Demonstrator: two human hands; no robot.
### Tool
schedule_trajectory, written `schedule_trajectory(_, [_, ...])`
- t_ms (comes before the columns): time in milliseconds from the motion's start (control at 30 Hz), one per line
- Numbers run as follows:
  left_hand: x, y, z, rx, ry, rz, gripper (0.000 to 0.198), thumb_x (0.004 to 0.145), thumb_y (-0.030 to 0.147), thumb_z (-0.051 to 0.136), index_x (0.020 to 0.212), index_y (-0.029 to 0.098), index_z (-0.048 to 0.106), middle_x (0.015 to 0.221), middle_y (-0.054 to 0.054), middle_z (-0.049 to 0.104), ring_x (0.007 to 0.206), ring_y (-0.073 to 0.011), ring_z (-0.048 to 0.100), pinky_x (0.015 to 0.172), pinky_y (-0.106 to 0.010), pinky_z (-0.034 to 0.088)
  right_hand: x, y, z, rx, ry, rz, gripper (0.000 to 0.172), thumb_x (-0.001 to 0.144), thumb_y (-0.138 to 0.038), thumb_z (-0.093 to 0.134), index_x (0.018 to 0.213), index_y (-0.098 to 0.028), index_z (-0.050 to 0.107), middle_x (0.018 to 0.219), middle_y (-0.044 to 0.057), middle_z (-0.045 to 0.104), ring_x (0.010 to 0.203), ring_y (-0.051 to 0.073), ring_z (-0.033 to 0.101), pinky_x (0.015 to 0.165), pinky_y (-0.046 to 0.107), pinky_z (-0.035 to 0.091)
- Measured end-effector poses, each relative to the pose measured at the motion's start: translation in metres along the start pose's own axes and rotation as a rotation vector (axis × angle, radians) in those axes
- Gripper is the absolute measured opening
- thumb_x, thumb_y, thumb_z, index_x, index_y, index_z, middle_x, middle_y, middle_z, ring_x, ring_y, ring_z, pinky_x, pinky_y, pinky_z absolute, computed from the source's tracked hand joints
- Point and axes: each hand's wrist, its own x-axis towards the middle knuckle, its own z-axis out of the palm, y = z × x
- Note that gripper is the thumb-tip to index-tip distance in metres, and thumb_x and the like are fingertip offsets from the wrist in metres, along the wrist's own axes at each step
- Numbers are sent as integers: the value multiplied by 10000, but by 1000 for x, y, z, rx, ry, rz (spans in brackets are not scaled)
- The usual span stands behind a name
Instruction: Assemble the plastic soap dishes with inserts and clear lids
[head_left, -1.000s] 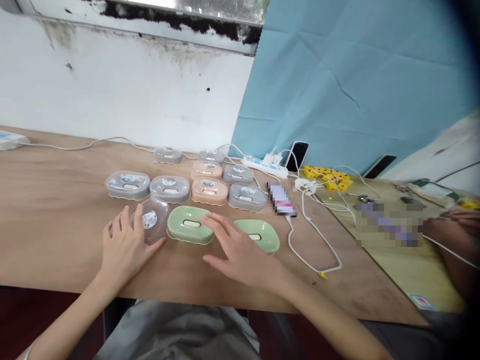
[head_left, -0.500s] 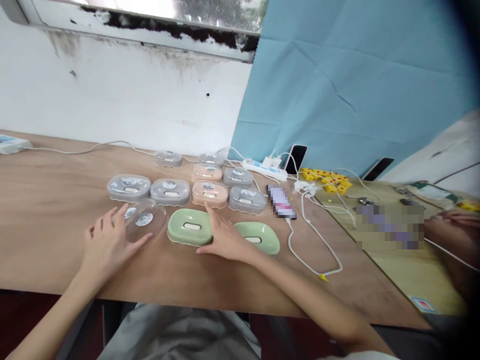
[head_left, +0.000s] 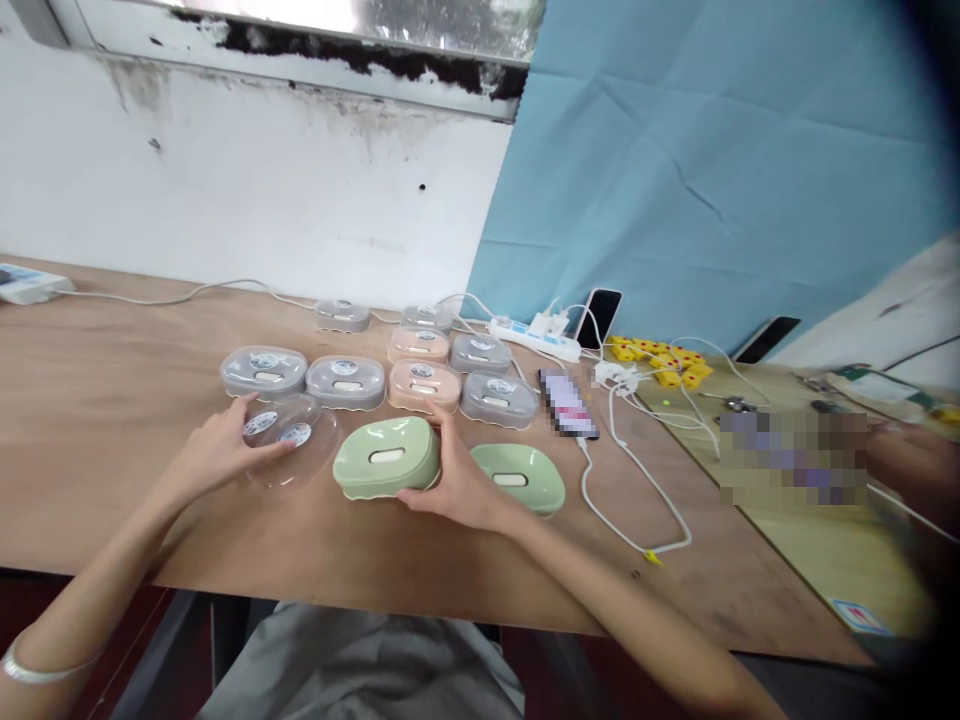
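My right hand [head_left: 471, 478] grips the right end of a green soap dish [head_left: 386, 457], thumb at the front and fingers behind. That dish is slightly tilted, its right end higher than its left. To its right a second green soap dish [head_left: 529, 475] lies on the table, partly behind my right wrist. My left hand [head_left: 217, 450] is closed over the left part of a clear plastic lid [head_left: 304, 465], thumb across the top and fingers at the far edge. Two round labels show there; whether one lid or two overlap, I cannot tell.
Behind stand covered grey soap dishes [head_left: 345, 383] and covered pink ones [head_left: 424, 386]. A phone [head_left: 568, 403] on a white cable, a power strip [head_left: 534, 338] and yellow blocks [head_left: 664, 360] are on the right. Another person's hand [head_left: 911, 455] is at the far right.
My right hand has taken hold of the green soap dish and raised its right end. The left hand's spread fingers have closed in on the clear lid.
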Motion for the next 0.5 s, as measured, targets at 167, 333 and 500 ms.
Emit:
schedule_trajectory(167, [-22,43,-15,-282,31,-57,699,791,606,577,1345,232,375,1353,-112,505,1205,-340,497,944,-454,449,-12,2,7,305,40,14,985,589,-322,787,1373,-241,196,1270,111,376,1210,272,407,1074,480,295])
schedule_trajectory(333, [-41,85,-10,-679,-65,254,589,801,466,641,1334,325,430,1406,-27,468,1295,-289,422,1066,-419,365,-15,3,16,699,-7,9,748,605,-343,788,1219,-279,365,1157,58,497,1062,230,514,933,397,435])
schedule_trajectory(500, [-42,98,7,-771,-144,355,586,804,423,660,1345,366,444,1406,-26,474,1280,-295,443,1045,-426,405,-16,-1,19,827,24,-23,744,565,-281,823,1184,-272,410,1197,58,509,1103,235,511,959,394,417])
